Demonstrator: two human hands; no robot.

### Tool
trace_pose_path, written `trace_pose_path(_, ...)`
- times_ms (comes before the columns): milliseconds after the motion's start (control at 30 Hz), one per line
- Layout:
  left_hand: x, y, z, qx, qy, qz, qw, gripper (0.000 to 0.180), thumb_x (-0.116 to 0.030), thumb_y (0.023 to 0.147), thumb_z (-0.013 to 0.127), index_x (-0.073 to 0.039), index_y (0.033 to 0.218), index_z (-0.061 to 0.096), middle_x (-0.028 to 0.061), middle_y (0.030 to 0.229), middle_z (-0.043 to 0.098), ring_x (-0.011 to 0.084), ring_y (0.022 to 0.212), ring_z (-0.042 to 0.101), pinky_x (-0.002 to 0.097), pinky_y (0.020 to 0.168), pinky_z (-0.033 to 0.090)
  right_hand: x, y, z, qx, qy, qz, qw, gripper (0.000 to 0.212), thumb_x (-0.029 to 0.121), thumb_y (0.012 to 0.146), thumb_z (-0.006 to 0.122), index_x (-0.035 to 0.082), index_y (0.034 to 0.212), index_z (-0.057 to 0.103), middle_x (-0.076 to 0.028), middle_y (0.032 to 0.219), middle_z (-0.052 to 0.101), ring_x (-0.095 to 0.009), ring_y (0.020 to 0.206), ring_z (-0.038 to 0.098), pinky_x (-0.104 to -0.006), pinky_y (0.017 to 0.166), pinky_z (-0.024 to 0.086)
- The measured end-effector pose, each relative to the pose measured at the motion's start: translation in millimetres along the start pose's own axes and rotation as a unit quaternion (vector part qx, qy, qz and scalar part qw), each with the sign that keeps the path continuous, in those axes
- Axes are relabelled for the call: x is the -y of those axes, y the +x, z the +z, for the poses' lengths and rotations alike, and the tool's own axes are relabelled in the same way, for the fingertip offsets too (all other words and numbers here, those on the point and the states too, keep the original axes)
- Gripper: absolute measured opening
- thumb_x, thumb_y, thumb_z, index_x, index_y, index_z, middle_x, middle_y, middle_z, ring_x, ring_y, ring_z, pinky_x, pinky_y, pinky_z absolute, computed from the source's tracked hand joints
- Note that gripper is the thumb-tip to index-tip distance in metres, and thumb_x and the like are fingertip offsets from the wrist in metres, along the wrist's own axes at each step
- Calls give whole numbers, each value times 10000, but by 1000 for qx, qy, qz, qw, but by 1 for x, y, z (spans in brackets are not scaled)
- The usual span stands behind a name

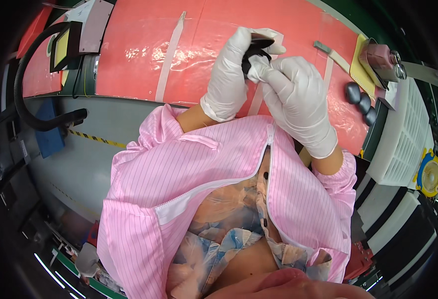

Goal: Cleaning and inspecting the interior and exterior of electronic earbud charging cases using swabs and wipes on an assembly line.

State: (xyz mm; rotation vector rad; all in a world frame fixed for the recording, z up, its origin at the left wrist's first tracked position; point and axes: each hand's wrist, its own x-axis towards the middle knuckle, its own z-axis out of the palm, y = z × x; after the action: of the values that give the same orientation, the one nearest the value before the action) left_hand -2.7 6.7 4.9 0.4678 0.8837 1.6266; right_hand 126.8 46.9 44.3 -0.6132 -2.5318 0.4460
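Left hand [227, 79] clasps the black part [252, 51]; right hand [301, 97] pinches a cloth [258, 68] against it; a loosened left grip could drop it.

The table [129, 55] is topped in glossy red. From its middle, a pale strip [169, 60] lies at 9 o'clock, a yellow sheet [357, 67] at 3, three dark rounded pieces [364, 103] near 4.

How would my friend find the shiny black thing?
Find the big red table. Above it, a gloved left hand holds the shiny black thing while the right hand holds a white cloth against it. Unlike the dark round lumps at right, it's held.
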Motion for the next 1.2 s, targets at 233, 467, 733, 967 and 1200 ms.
trace_pose_path(233, -11, -2, -13, 25, 11, -31, 999, 593, -594, 947, 326, -85, 1066, 607, 42, 903, 654, 70, 683, 543, 196, 547, 383, -10, -4, -11, -67, -15, -36, 997, 205, -9, 677, 664, 74, 863, 635, -55, 770, 537, -239, 715, 550, -350, 625, 439)
trace_pose_path(467, -16, -10, -14, 87, 172, 113, 975, 855, -750, 832, 366, 8, 1199, 513, 176, 1017, 647, 188, 779, 636, 279, 701, 512, 0, -15, 7, -22, 269, 80, 960, 167, -23, 776, 586, 30, 917, 659, -67, 778, 606, -204, 729, 577, -313, 631, 456)
trace_pose_path(733, -17, -13, -12, 142, 94, 89, 981, 942, -793, 775, 407, 49, 1185, 508, 236, 1109, 613, 235, 701, 660, 294, 613, 531, 2, -49, 21, -198, 434, 302, 825, 129, -1, 884, 575, -12, 983, 656, -41, 943, 579, -70, 752, 533, -189, 577, 435)
trace_pose_path(967, -11, -11, -18, 189, 87, 85, 974, 1014, -806, 729, 471, 90, 1204, 458, 279, 1160, 578, 241, 664, 658, 294, 597, 532, -4, -52, 24, -253, 391, 279, 840, 138, -43, 859, 603, 0, 986, 637, -46, 905, 559, -79, 735, 529, -208, 575, 459)
trace_pose_path(1200, -5, -11, -21, 208, 70, 77, 973, 999, -800, 732, 479, 81, 1202, 463, 273, 1163, 579, 235, 651, 656, 269, 566, 524, -5, -57, 28, -246, 375, 267, 853, 128, -67, 850, 598, 2, 955, 620, -62, 928, 559, -96, 753, 547, -210, 584, 476)
